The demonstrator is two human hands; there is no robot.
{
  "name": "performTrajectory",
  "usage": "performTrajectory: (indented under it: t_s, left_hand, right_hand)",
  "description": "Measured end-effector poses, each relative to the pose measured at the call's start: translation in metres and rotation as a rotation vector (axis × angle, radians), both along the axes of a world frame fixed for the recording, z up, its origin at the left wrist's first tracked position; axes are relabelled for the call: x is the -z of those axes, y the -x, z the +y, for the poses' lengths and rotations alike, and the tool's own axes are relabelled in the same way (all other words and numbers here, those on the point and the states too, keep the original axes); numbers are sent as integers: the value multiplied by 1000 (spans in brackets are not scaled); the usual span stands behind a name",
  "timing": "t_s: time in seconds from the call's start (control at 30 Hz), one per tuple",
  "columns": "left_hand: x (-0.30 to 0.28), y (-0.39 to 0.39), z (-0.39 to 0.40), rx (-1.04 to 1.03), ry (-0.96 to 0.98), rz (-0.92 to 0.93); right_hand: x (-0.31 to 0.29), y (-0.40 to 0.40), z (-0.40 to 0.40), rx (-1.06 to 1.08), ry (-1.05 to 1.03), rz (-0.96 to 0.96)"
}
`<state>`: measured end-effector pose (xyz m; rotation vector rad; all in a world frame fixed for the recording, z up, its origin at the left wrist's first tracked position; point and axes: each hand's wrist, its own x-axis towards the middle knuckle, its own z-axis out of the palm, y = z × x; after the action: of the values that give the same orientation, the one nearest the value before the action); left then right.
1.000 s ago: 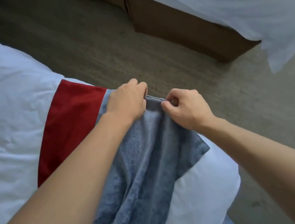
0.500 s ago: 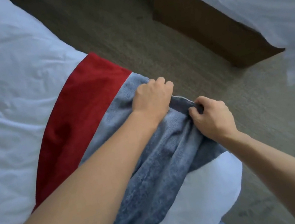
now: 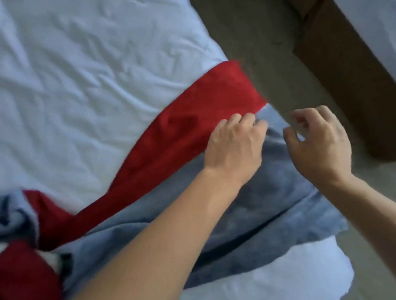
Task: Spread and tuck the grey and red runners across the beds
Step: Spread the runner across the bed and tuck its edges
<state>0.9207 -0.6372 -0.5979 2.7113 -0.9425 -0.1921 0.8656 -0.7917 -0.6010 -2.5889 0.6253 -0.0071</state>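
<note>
Fingers of my left hand (image 3: 237,147) are bent down onto the soft grey-blue cloth runner (image 3: 266,206), knuckles up, right where it meets the bright red cloth runner (image 3: 189,135); whether they pinch it, I can't tell. My right hand (image 3: 321,142) hovers just beside, fingers loosely curled, holding nothing I can make out. Both runners cross the near bed's rumpled white sheet (image 3: 62,81) to its right edge by the grey carpet floor (image 3: 249,23). At the left they're bunched in a heap, so I judge spreading half done and tucking not started. The far white bed on its brown base (image 3: 348,67) shows no runner.
</note>
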Motion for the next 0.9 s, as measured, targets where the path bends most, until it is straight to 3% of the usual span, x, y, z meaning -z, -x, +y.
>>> performTrajectory:
  t_s: [0.17,0.37,0.63,0.8,0.9]
  left_hand:
    - [-25,-14,147,-230,-73,-52]
    - [-31,-2,321,-373,-446,83]
    - [-38,7,406,-149,-563,31]
    - [-60,32,448,-107,-348,-59]
    - [-68,45,486,-192,-245,-178]
  right_hand:
    - [-20,-53,155,-576,0,-218]
    - [-2,-39,288,-1009,107,-86]
    - [-11,-26,319,-924,276,38]
    - [-38,-5,398,-794,157,-7]
    - [-51,2,461,-755,79,-39]
